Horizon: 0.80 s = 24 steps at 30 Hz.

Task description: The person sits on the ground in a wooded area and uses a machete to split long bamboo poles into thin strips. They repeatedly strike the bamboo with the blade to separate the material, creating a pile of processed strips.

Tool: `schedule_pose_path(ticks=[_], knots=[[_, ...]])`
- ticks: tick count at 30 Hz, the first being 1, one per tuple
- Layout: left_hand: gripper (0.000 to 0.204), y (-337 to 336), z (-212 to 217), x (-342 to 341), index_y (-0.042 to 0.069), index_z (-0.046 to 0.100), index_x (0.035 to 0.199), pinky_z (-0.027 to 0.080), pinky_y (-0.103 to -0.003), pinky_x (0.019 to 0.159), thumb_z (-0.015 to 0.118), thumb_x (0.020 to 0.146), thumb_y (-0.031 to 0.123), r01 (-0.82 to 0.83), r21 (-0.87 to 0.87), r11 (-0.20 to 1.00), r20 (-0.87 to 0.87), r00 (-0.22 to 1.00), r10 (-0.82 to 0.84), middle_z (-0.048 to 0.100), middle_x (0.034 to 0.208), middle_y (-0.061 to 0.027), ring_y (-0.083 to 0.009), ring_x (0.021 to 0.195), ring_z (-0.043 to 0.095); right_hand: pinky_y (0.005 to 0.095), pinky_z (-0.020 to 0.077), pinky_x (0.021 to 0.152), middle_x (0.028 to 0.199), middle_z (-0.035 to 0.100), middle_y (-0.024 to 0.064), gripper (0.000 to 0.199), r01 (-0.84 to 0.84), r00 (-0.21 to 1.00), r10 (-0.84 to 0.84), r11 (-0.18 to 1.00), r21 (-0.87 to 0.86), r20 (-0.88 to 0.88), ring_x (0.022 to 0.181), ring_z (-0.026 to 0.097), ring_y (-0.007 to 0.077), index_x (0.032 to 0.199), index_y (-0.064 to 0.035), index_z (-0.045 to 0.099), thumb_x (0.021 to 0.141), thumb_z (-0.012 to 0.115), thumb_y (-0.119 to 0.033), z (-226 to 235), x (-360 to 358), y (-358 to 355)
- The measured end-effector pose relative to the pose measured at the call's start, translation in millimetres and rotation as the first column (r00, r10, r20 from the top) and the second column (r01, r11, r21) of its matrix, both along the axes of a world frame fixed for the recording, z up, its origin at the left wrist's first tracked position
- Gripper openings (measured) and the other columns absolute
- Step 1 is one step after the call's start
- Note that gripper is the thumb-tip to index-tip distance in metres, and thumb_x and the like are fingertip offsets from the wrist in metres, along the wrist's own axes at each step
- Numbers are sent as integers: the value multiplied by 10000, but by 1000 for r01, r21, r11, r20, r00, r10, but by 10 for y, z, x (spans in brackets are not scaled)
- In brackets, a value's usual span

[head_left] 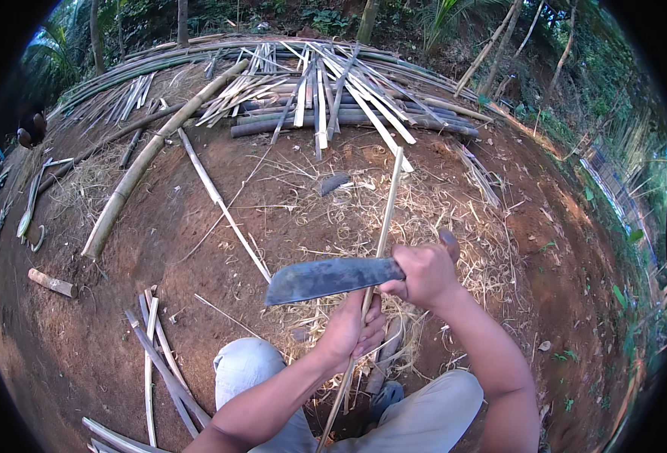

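My right hand [424,275] is closed round the handle of a machete [333,280], whose broad dark blade points left. The blade lies across a long, thin bamboo strip [386,215], just above my left hand [355,329]. That hand is wrapped round the strip, which runs from between my knees up and away from me, slightly tilted to the right. The brown end of the machete's handle shows beyond my right fist. Whether the edge bites into the strip, I cannot tell.
Curled bamboo shavings [439,204] cover the ground ahead. A stack of bamboo poles [356,119] with split strips on top lies farther off. One thick pole [133,177] slants at left. More split strips [164,362] lie by my left knee. Trees stand behind.
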<state>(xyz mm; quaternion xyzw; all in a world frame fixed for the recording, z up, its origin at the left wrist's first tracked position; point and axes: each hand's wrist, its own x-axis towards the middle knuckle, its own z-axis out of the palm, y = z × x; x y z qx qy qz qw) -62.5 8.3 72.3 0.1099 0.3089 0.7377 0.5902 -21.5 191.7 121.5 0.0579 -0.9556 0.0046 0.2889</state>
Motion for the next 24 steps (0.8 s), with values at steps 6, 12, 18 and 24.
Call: schedule_pose_path(ticks=[6,12,18,24], knots=[[505,146,30,203,121,352,690,246,-217,302,208,1055,439,86,45,995,-161,984,-78,284,450,32,-84,317,256,414,417,510,491,443,89,809,421,879,-476,758,-498,18,511,545,262,578,-30,458,942,253,-724,477,-484,821],[502,177,-175,-101,101,422,753,329,-234,334,233,1054,456,-192,-106,976,-268,950,158,391,492,3,-102,355,370,288,214,426,523,296,-70,673,283,938,-298,357,-890,179,433,270,90,613,-140,350,972,193,-686,-262,-11,459],[485,144,-184,-65,53,498,856,433,-257,384,266,1059,429,-184,-78,980,-312,938,151,588,659,-101,-158,420,529,353,377,443,498,443,48,717,230,973,-188,829,-510,134,448,499,223,636,-69,454,928,342,-714,-598,503,314],[558,163,-108,73,35,538,900,440,-241,375,299,1032,522,-179,-72,981,-408,903,135,583,619,-71,-118,407,531,380,475,485,526,507,98,715,-6,1000,8,996,-92,29,479,580,294,660,-58,502,789,538,-760,-431,632,-40]])
